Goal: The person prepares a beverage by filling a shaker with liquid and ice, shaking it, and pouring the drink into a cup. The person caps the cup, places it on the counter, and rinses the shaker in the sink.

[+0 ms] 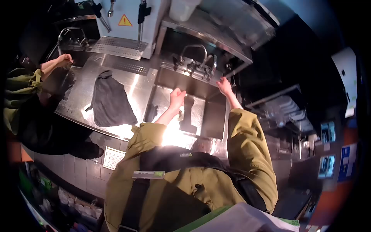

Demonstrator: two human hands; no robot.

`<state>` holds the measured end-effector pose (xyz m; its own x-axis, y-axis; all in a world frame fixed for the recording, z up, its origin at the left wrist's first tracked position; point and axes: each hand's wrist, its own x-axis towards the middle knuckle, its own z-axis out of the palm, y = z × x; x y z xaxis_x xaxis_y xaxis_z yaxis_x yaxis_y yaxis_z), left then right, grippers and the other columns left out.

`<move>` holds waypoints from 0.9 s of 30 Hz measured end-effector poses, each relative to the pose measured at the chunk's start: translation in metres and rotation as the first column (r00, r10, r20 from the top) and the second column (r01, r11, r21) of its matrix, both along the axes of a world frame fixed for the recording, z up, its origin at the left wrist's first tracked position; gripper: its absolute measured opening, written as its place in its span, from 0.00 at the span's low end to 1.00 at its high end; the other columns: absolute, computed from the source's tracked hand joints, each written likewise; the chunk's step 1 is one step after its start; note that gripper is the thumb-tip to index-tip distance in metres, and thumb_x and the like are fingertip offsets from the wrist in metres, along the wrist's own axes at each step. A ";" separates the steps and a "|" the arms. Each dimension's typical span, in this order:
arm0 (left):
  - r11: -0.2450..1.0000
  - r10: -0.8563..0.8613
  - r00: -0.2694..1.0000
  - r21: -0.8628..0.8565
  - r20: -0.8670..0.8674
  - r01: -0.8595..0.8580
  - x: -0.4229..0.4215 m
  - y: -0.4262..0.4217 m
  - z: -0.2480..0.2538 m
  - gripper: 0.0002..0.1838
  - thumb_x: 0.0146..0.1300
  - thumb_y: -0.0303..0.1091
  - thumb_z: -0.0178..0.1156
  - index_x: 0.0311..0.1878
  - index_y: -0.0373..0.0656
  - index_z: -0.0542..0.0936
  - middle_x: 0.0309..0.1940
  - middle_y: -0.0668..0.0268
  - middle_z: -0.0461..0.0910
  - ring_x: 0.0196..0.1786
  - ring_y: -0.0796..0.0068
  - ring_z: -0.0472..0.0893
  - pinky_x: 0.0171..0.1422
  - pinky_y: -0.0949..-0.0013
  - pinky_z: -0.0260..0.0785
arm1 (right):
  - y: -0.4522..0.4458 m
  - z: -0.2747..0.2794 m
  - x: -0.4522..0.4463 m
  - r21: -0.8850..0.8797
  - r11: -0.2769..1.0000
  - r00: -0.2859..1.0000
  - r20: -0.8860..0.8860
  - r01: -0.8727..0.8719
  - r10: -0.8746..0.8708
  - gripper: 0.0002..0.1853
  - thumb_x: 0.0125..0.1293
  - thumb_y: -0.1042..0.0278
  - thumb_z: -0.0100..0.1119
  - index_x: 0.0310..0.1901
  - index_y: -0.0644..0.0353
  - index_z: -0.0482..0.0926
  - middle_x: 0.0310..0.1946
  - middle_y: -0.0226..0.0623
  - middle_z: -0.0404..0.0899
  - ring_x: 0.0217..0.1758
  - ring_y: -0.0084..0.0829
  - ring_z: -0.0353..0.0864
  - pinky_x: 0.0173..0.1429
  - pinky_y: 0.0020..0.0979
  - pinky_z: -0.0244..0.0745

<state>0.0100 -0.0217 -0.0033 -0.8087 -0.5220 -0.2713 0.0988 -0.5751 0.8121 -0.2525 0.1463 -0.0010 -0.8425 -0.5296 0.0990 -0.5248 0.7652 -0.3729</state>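
My left hand point(177, 99) is over the steel sink basin point(213, 116), with its fingers curled together. What they hold, if anything, is too small to make out. Just below that wrist a small pale round object point(181, 113) shows in the basin. My right hand point(224, 86) is at the basin's back right corner, beside the faucet point(208, 69), its fingers bent close together; whether something is between them cannot be seen. A dark cloth point(111, 98) lies on the steel counter point(140, 91) left of the basin.
A co-worker point(23, 89) in a matching green top stands at the far left, hands near a second faucet point(70, 36). A steel shelf point(205, 33) overhangs the sink. Stacked trays point(288, 106) stand on a rack at right.
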 end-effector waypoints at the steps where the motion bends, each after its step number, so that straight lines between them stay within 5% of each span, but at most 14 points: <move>1: 0.991 0.034 0.995 -0.132 0.098 -0.021 -0.016 -0.071 -0.003 0.16 0.61 0.28 0.55 0.20 0.48 0.60 0.14 0.74 0.60 0.13 0.84 0.58 0.14 0.75 0.48 | -0.074 -0.023 -0.010 -0.094 0.996 0.997 0.073 -0.002 0.009 0.29 0.55 0.56 0.57 0.55 0.65 0.67 0.41 0.52 0.77 0.46 0.48 0.77 0.49 0.39 0.72; 4: 0.990 0.102 0.956 -0.120 0.274 -0.072 -0.055 -0.045 -0.044 0.12 0.58 0.26 0.55 0.23 0.48 0.64 0.15 0.73 0.64 0.14 0.82 0.61 0.15 0.75 0.52 | -0.067 -0.008 -0.017 -0.164 0.983 0.993 0.071 -0.078 0.090 0.34 0.56 0.56 0.59 0.61 0.60 0.61 0.53 0.54 0.70 0.58 0.50 0.69 0.59 0.40 0.65; 5: 0.994 0.063 0.978 0.074 0.198 -0.079 -0.070 -0.044 -0.053 0.10 0.57 0.26 0.56 0.25 0.48 0.64 0.14 0.73 0.63 0.13 0.82 0.61 0.14 0.74 0.50 | -0.070 -0.044 -0.056 -0.243 0.959 0.989 -0.045 -0.147 0.140 0.32 0.56 0.54 0.60 0.60 0.60 0.64 0.52 0.53 0.71 0.56 0.50 0.70 0.58 0.39 0.65; 6: 0.986 0.063 0.964 0.133 0.257 -0.100 -0.069 -0.032 -0.070 0.11 0.58 0.26 0.55 0.24 0.47 0.64 0.14 0.73 0.62 0.13 0.81 0.61 0.14 0.73 0.51 | -0.077 -0.029 -0.032 -0.136 0.990 0.982 0.189 0.030 -0.004 0.28 0.58 0.57 0.56 0.58 0.61 0.66 0.51 0.52 0.72 0.55 0.50 0.71 0.57 0.39 0.66; 9: 0.926 -0.106 0.947 0.376 0.303 -0.017 -0.086 -0.005 -0.092 0.09 0.57 0.26 0.54 0.24 0.47 0.66 0.13 0.71 0.62 0.13 0.79 0.61 0.15 0.70 0.52 | -0.074 -0.044 -0.045 0.100 0.987 0.992 0.020 -0.126 0.125 0.25 0.55 0.64 0.53 0.57 0.57 0.69 0.51 0.48 0.73 0.57 0.43 0.71 0.62 0.44 0.59; 10: 0.970 -0.161 0.857 0.237 0.489 0.047 -0.095 0.009 -0.089 0.08 0.57 0.26 0.53 0.24 0.46 0.67 0.13 0.70 0.63 0.11 0.78 0.62 0.14 0.70 0.52 | -0.067 -0.068 -0.044 -0.276 0.950 0.988 -0.100 -0.144 0.120 0.26 0.50 0.69 0.51 0.55 0.57 0.71 0.46 0.45 0.76 0.53 0.39 0.73 0.63 0.44 0.56; 11: 0.977 -0.212 0.859 0.098 0.467 0.188 -0.102 -0.006 -0.091 0.06 0.57 0.27 0.53 0.25 0.44 0.70 0.13 0.69 0.64 0.11 0.77 0.62 0.15 0.71 0.54 | -0.053 -0.100 -0.055 0.032 0.964 0.850 -0.465 -0.264 0.248 0.25 0.51 0.70 0.50 0.54 0.58 0.71 0.44 0.43 0.77 0.51 0.39 0.73 0.63 0.44 0.56; 12: 0.933 -0.324 0.848 -0.007 0.419 0.360 -0.108 -0.010 -0.095 0.05 0.57 0.28 0.53 0.26 0.42 0.72 0.13 0.68 0.66 0.11 0.76 0.63 0.16 0.72 0.56 | -0.071 -0.059 -0.059 0.033 0.966 0.875 -0.416 -0.258 0.248 0.25 0.50 0.71 0.51 0.53 0.63 0.70 0.45 0.46 0.76 0.52 0.43 0.73 0.62 0.43 0.59; 13: 0.905 -0.330 0.914 0.356 0.237 0.234 -0.109 -0.004 -0.130 0.04 0.58 0.30 0.53 0.30 0.42 0.74 0.20 0.67 0.71 0.17 0.76 0.68 0.22 0.76 0.63 | -0.093 0.011 -0.027 -0.034 0.992 0.992 -0.034 -0.120 0.119 0.27 0.50 0.70 0.53 0.55 0.68 0.67 0.47 0.52 0.74 0.53 0.49 0.71 0.61 0.42 0.62; 15: 0.863 -0.235 0.897 0.505 0.374 0.015 -0.117 0.005 -0.119 0.06 0.60 0.33 0.53 0.34 0.41 0.74 0.28 0.67 0.74 0.26 0.76 0.73 0.32 0.78 0.69 | -0.089 -0.015 -0.036 -0.168 0.970 0.985 -0.046 -0.174 0.169 0.33 0.50 0.68 0.57 0.57 0.75 0.60 0.47 0.60 0.72 0.53 0.54 0.70 0.58 0.43 0.64; 18: 0.808 -0.277 0.883 0.589 0.380 0.000 -0.121 0.013 -0.101 0.04 0.56 0.30 0.56 0.33 0.41 0.75 0.29 0.66 0.75 0.35 0.73 0.77 0.44 0.73 0.72 | -0.088 -0.022 -0.036 -0.125 0.982 0.990 -0.035 -0.141 0.137 0.30 0.51 0.74 0.54 0.56 0.77 0.60 0.40 0.60 0.74 0.47 0.56 0.73 0.50 0.45 0.68; 21: 0.773 -0.288 0.909 0.633 0.303 0.034 -0.128 0.005 -0.084 0.06 0.61 0.31 0.52 0.38 0.39 0.74 0.32 0.66 0.75 0.35 0.73 0.76 0.44 0.76 0.71 | -0.087 -0.015 -0.051 -0.158 0.970 0.978 0.066 -0.185 0.197 0.26 0.52 0.78 0.52 0.56 0.68 0.65 0.41 0.56 0.75 0.45 0.54 0.74 0.52 0.43 0.69; 25: 0.736 -0.272 0.941 0.673 0.200 0.070 -0.128 0.004 -0.096 0.06 0.62 0.29 0.49 0.39 0.40 0.74 0.33 0.67 0.78 0.39 0.73 0.78 0.46 0.71 0.72 | -0.069 -0.024 -0.046 -0.103 0.957 0.925 -0.301 -0.273 0.231 0.24 0.53 0.74 0.54 0.55 0.64 0.68 0.47 0.51 0.74 0.49 0.50 0.73 0.52 0.42 0.69; 27: 0.703 -0.248 0.947 0.710 0.205 0.031 -0.125 0.007 -0.095 0.06 0.62 0.29 0.48 0.39 0.41 0.74 0.32 0.67 0.78 0.38 0.73 0.78 0.45 0.72 0.72 | -0.068 -0.008 0.012 -0.131 0.991 0.995 -0.098 0.016 -0.029 0.18 0.57 0.71 0.52 0.50 0.62 0.72 0.45 0.48 0.75 0.47 0.50 0.73 0.50 0.42 0.69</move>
<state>-0.1148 -0.0146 -0.0985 -0.6947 0.0144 -0.7192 -0.1846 -0.9699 0.1589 -0.2401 0.0781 -0.0093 -0.8364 -0.4879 0.2499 -0.5477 0.7256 -0.4166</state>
